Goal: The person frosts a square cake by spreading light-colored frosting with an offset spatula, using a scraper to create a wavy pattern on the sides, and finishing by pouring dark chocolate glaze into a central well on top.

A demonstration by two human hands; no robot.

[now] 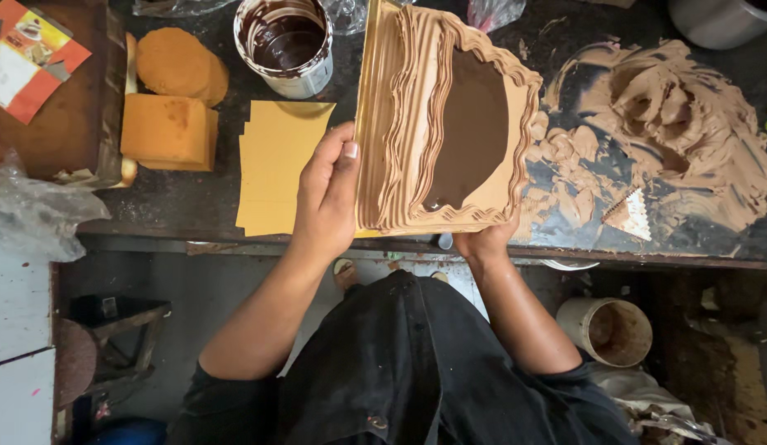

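Soft, even daylight on the worktop, dim murk below its edge, sharp focus, slight wide-angle bending at the corners

We hold a square cake (445, 124), frosted in tan ridges with a dark chocolate centre, tilted on its gold board. Our left hand (330, 194) grips its left edge; our right hand (485, 241) supports the near edge. Beside it lie yellow cards (272, 165), a chocolate tin (285, 45) and smeared frosting (672, 124).
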